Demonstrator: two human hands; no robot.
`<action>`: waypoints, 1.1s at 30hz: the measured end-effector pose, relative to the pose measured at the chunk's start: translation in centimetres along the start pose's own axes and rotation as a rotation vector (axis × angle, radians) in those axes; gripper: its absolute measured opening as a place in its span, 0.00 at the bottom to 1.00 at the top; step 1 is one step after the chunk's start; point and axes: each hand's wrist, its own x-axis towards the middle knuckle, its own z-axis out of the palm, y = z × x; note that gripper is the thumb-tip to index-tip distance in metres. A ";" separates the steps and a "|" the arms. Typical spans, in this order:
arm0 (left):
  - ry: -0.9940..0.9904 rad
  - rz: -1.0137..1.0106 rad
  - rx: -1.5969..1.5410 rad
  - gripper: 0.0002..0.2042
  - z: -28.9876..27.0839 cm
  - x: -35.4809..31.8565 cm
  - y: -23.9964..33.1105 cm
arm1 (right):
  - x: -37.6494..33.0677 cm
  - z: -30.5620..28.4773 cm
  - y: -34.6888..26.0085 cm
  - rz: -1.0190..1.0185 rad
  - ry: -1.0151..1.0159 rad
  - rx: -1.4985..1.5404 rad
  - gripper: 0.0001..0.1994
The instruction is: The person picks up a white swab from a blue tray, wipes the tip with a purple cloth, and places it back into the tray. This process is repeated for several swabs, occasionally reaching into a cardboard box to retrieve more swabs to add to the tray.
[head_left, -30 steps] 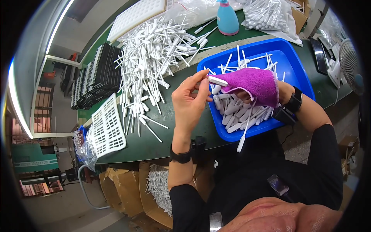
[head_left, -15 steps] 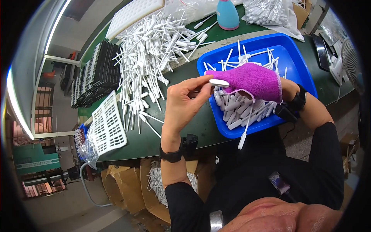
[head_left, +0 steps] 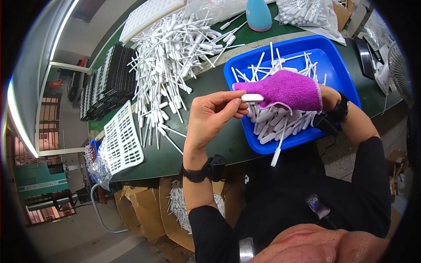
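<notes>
1. Fingertips of the bare left hand pinch one end of a small white plastic stick piece, held level above the near-left corner of the blue plastic tray.
2. The right hand, wrapped in a fuzzy purple cloth glove, closes on the other end of that piece; how firmly cannot be told.
3. The tray holds loose white plastic sticks; one hangs over its near rim.
4. A large heap of white sticks lies on the green tabletop, left of the tray.
5. A white perforated rack lies near the table's left edge, beside stacked black trays.
6. A blue spray bottle stands at the far edge.
</notes>
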 end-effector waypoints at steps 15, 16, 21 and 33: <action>-0.135 -0.029 -0.099 0.11 -0.5 -0.1 0.6 | -0.2 1.3 4.8 -0.001 -0.095 0.238 0.25; -0.154 -0.045 -0.082 0.11 -0.7 -0.1 0.6 | -0.1 1.3 4.8 -0.002 -0.097 0.240 0.25; -0.189 -0.093 -0.061 0.11 -1.0 0.0 0.7 | -0.4 1.5 6.4 0.033 -0.079 0.296 0.23; -0.047 -0.012 -0.095 0.10 0.2 0.0 -1.0 | -0.7 1.7 8.0 0.121 -0.035 0.456 0.26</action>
